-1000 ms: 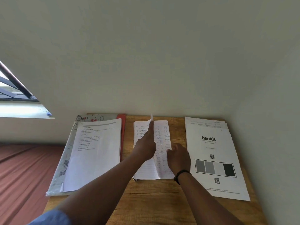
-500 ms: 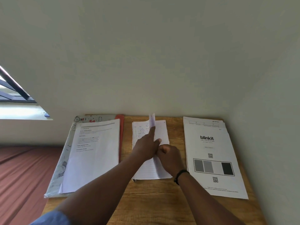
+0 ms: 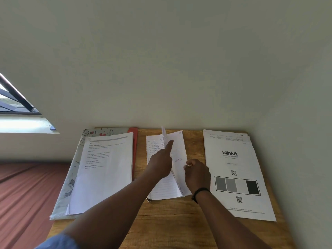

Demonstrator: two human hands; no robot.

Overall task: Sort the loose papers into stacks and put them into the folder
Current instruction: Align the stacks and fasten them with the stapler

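A plain pale wall [image 3: 161, 60] fills most of the head view, with a dark-framed window [image 3: 16, 105] low on its left side and a second wall closing in on the right. Against the foot of the wall stands a wooden table [image 3: 170, 221], its boards running crosswise; left of the table lies a reddish-brown striped cloth surface [image 3: 27, 194].

Three lots of paper lie on the table. In the middle is a lined sheet [image 3: 167, 186] with handwriting near its far end, folded lengthwise so that its right half [image 3: 177, 151] stands up from a raised crease. The left hand [image 3: 160, 164] rests on this sheet with its forefinger stretched straight along the crease toward the wall, the other fingers tucked under; whether they grip anything I cannot tell. The right hand [image 3: 196, 175], with a dark band [image 3: 199, 192] at the wrist, sits just right of the crease, fingers curled, pinching the edge of the raised half.

Left of the lined sheet, a stack of typed pages [image 3: 104, 173] lies on an open folder [image 3: 71, 178] with a patterned grey cover and a red strip along its right edge, which hangs past the table's left edge. Right of the lined sheet, near the side wall, lies a second stack [image 3: 239, 169], its top page printed "blinkit" with small square codes and a row of grey and black blocks.
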